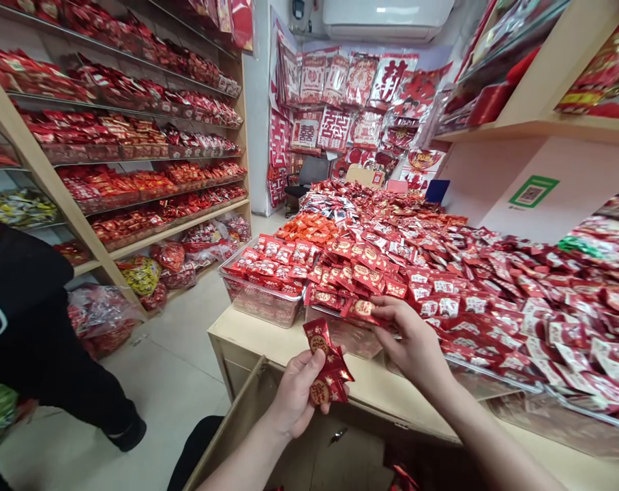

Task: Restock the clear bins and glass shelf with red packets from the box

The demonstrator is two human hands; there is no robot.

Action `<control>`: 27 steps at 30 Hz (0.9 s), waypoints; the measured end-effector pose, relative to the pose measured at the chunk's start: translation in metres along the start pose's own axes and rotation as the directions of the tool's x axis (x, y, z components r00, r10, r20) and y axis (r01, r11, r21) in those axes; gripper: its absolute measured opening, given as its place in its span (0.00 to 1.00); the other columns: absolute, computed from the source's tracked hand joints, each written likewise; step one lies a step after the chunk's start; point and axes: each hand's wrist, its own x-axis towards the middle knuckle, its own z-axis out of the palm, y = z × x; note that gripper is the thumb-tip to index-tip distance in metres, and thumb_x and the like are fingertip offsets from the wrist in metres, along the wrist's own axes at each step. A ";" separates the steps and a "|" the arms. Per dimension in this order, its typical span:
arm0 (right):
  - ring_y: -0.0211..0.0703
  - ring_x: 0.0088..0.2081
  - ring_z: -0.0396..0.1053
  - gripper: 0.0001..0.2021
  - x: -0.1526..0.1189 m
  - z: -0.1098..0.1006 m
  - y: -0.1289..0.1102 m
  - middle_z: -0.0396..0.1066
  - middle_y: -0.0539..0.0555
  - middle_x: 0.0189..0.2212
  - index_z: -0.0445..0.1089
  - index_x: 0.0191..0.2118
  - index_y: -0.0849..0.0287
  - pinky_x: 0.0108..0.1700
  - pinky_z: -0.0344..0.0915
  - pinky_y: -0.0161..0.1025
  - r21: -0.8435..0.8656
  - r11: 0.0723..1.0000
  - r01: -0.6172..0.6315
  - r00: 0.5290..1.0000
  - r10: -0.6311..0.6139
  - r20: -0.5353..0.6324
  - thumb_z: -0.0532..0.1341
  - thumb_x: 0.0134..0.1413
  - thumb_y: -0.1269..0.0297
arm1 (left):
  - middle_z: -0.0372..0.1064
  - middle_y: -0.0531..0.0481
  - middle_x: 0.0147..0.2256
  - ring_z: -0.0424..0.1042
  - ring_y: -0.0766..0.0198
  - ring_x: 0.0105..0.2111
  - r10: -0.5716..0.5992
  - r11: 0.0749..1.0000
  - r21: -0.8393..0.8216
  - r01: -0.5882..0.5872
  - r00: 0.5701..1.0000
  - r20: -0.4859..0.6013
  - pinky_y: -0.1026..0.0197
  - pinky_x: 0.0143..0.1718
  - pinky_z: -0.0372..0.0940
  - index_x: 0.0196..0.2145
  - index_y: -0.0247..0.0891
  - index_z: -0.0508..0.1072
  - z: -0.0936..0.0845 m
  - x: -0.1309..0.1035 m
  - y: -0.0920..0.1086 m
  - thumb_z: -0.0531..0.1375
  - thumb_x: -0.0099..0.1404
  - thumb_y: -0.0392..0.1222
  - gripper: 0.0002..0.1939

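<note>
My left hand point(302, 389) is closed around several red candy packets point(326, 368) with round gold print, the thumb pressing on the upper one. To its right, my right hand point(412, 334) pinches a single red candy packet point(359, 309) of the same look between thumb and fingertips. That packet is at the front edge of a clear bin point(350, 334) heaped with matching packets point(368, 266). Below both hands an open drawer point(238, 429) shows, with a few red packets point(404, 477) near its bottom edge in view.
A neighbouring clear bin point(271, 307) of red packets stands to the left on the table point(228, 324). More piled bins point(539, 409) run to the right. Packed shelves point(136, 150) line the left wall. A person in dark trousers point(58, 361) stands at the left.
</note>
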 end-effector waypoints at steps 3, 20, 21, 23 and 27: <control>0.46 0.42 0.65 0.07 0.010 0.000 0.014 0.66 0.58 0.42 0.61 0.35 0.57 0.40 0.64 0.43 -0.026 1.000 -0.011 0.999 0.012 0.044 0.54 0.48 0.72 | 0.69 0.46 0.21 0.70 0.64 0.19 0.012 1.000 0.018 -0.012 1.000 -0.006 0.73 0.08 0.56 0.33 0.30 0.70 0.000 0.000 -0.002 0.57 0.56 0.48 0.16; 0.50 0.43 0.61 0.05 0.008 0.004 0.014 0.69 0.55 0.39 0.64 0.35 0.56 0.45 0.50 0.49 -0.453 0.890 0.060 0.996 -0.025 0.082 0.54 0.51 0.66 | 0.68 0.47 0.19 0.68 0.66 0.18 0.004 0.996 0.086 0.000 0.999 -0.045 0.73 0.08 0.55 0.32 0.31 0.69 0.000 0.002 -0.006 0.58 0.55 0.49 0.16; 0.50 0.43 0.61 0.05 0.009 0.004 0.014 0.70 0.55 0.38 0.64 0.35 0.57 0.46 0.49 0.50 -0.451 0.891 0.051 0.997 -0.021 0.071 0.54 0.51 0.66 | 0.68 0.47 0.20 0.68 0.66 0.18 0.004 0.996 0.085 0.000 0.999 -0.050 0.73 0.08 0.55 0.31 0.30 0.70 -0.001 0.003 -0.007 0.58 0.54 0.49 0.16; 0.50 0.43 0.61 0.04 0.010 0.004 0.014 0.70 0.54 0.37 0.64 0.34 0.57 0.46 0.48 0.50 -0.447 0.894 0.037 0.998 -0.010 0.064 0.54 0.51 0.66 | 0.68 0.48 0.20 0.67 0.68 0.17 0.005 0.997 0.078 -0.001 0.998 -0.058 0.73 0.09 0.56 0.30 0.31 0.69 -0.001 0.003 -0.007 0.58 0.54 0.48 0.15; 0.50 0.43 0.60 0.06 0.010 0.003 0.012 0.69 0.55 0.38 0.64 0.35 0.58 0.46 0.48 0.50 -0.437 0.899 0.016 0.998 0.013 0.063 0.56 0.50 0.63 | 0.67 0.49 0.20 0.66 0.69 0.17 0.007 0.997 0.081 -0.001 0.998 -0.063 0.73 0.09 0.56 0.28 0.32 0.68 -0.002 0.004 -0.009 0.58 0.54 0.48 0.13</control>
